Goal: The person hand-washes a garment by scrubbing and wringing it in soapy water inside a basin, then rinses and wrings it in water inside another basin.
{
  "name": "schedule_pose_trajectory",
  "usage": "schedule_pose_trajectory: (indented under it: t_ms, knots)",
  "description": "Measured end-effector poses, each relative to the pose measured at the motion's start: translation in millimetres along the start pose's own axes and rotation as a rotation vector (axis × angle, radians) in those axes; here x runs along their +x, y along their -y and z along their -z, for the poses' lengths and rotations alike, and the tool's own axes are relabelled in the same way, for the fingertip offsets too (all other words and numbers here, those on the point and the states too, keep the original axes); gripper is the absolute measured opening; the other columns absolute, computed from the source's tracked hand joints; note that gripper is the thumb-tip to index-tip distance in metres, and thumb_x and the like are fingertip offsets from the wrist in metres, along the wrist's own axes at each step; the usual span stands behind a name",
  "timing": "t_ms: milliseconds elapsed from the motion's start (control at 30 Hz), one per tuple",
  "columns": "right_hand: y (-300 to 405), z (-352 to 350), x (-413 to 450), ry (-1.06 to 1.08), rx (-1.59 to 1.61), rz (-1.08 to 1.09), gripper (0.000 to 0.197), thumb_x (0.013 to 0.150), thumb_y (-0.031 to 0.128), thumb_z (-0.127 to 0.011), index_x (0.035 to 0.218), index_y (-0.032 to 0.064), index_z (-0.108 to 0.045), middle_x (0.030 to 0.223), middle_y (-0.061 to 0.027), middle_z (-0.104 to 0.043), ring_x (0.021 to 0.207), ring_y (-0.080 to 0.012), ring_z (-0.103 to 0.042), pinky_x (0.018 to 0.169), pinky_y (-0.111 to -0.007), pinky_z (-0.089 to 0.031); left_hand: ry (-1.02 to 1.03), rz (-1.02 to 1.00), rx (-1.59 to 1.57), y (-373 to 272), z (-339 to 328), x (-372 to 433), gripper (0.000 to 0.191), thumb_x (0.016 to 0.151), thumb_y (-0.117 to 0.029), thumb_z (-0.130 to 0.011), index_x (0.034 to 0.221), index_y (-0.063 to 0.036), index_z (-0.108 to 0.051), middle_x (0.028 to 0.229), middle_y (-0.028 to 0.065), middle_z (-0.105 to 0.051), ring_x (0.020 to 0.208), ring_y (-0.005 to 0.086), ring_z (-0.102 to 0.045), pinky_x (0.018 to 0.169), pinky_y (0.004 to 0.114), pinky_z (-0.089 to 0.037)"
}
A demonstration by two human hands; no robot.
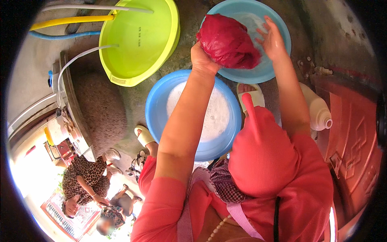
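A bunched, wet dark-red cloth point(228, 42) rests in my left hand point(204, 59), lifted above the rim of a light-blue basin point(255, 79). My left fingers are mostly hidden beneath the cloth. To its right, my right hand point(272, 40) is raised with fingers spread, apart from the cloth and holding nothing. Cloudy water point(251, 21) shows in the light-blue basin below. Under my left forearm stands a blue basin point(154, 116) containing white suds point(214, 118).
A yellow-green basin point(169, 53) of water stands at upper left, with a yellow hose point(72, 20), a blue hose point(66, 35) and pale hoses around it. A white plastic jug point(316, 110) lies by the red door point(353, 145). Two people are at lower left.
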State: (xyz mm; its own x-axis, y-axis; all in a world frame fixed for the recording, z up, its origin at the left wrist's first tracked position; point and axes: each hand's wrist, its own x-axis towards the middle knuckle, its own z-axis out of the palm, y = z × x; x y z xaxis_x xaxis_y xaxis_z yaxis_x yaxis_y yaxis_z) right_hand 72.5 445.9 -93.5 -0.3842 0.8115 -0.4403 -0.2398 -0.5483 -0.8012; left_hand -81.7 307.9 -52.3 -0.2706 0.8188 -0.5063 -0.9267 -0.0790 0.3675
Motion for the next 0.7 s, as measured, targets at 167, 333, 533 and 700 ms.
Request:
schedule_pose_trajectory:
  t_ms: [167,333,533,700]
  knots:
    - [-27.9,-41.8,-49.6,0.382,0.273,-0.324,0.061,0.087,0.051,-0.041,0.133,0.0117,-0.034,0.132,-0.0066,-0.042,0.118,-0.0215,-0.043,0.101,-0.039,-0.033,-0.082,-0.039,0.041,13.4,1.9,-10.6,0.04,0.084,-0.025,-0.037,0.115,-0.0041,-0.05,0.114,0.0134,-0.055,0.106,0.0296,-0.052,0.094,0.043,-0.041]
    - [-27.2,-42.2,-45.7,0.259,0.501,-0.424,0.062,0.087,0.058,-0.038,0.129,0.0119,-0.042,0.125,-0.0075,-0.05,0.113,-0.0224,-0.048,0.101,-0.038,-0.034,-0.094,0.136,0.083,19.7,-12.6,-25.3,0.038,0.084,-0.022,-0.036,0.113,-0.0037,-0.051,0.114,0.0132,-0.056,0.105,0.0284,-0.053,0.093,0.042,-0.041]
    - [-15.4,-47.1,-34.5,0.319,0.506,-0.328,0.047,0.083,0.045,-0.054,0.116,0.0105,-0.055,0.114,-0.0087,-0.057,0.106,-0.0215,-0.053,0.095,-0.038,-0.039,0.097,0.136,-0.055,14.1,7.4,-21.7,0.038,0.086,-0.023,-0.034,0.115,-0.004,-0.05,0.117,0.0135,-0.054,0.108,0.0296,-0.051,0.095,0.043,-0.039]
    - [27.2,-60.2,-45.8,0.222,0.084,0.105,0.037,0.078,0.03,-0.064,0.107,0.0067,-0.06,0.103,-0.0065,-0.061,0.094,-0.0165,-0.058,0.082,-0.032,-0.046,0.157,0.092,-0.068,10.1,20.3,-16.3,0.064,0.086,-0.058,-0.032,0.13,-0.0123,-0.039,0.134,0.0095,-0.04,0.123,0.0302,-0.038,0.099,0.05,-0.032]
